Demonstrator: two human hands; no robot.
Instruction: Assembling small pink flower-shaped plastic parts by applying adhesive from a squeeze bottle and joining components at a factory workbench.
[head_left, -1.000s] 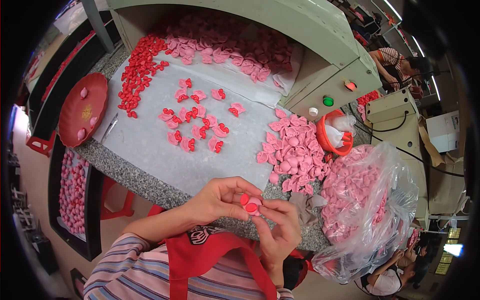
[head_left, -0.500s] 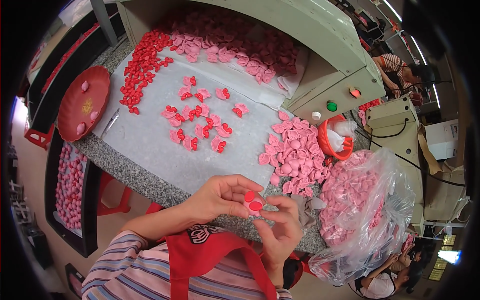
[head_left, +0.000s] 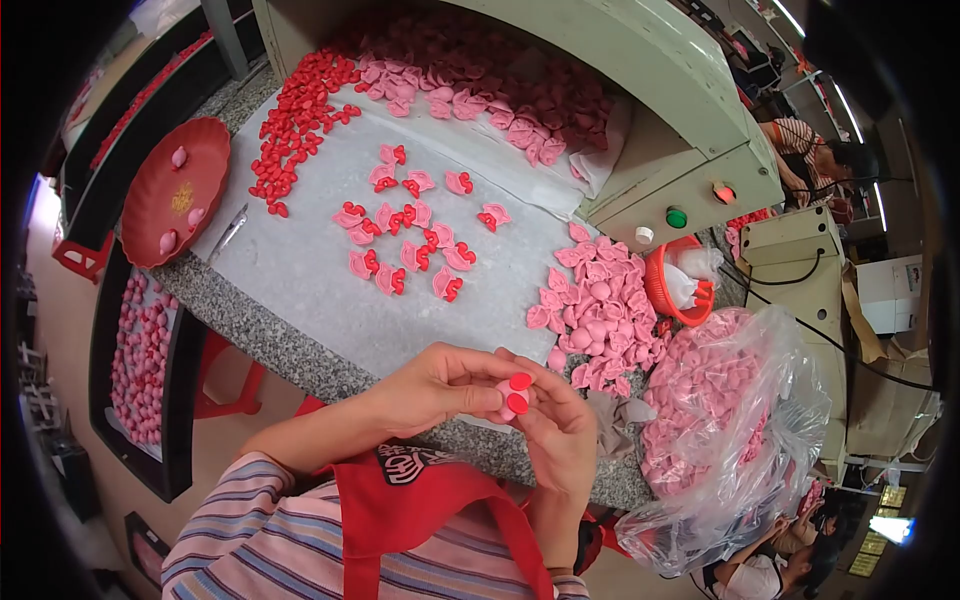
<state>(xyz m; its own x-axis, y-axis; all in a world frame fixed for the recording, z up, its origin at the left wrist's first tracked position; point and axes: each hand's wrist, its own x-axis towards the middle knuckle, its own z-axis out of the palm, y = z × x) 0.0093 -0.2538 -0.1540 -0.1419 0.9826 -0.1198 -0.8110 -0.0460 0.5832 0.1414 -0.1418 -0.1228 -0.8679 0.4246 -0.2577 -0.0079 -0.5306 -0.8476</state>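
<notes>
My left hand [head_left: 440,385] and my right hand [head_left: 555,430] meet near the table's front edge, both gripping one small pink plastic piece with two red round parts [head_left: 514,393]. Several finished pink pieces with red parts [head_left: 405,240] lie spread on the white sheet [head_left: 300,270]. A heap of plain pink pieces [head_left: 600,310] lies just beyond my right hand. A pile of small red parts [head_left: 295,115] sits at the far left of the sheet.
A red dish [head_left: 170,190] with a few pink pieces rests at the left edge, tweezers [head_left: 228,232] beside it. A clear bag of pink pieces [head_left: 720,420] hangs at the right. An orange basket [head_left: 680,285], a machine with buttons [head_left: 690,190] and a tray of pink pieces [head_left: 140,350] surround the table.
Both hands stay together on the pink piece. The fingers have shifted slightly, and the two red parts now show on its top.
</notes>
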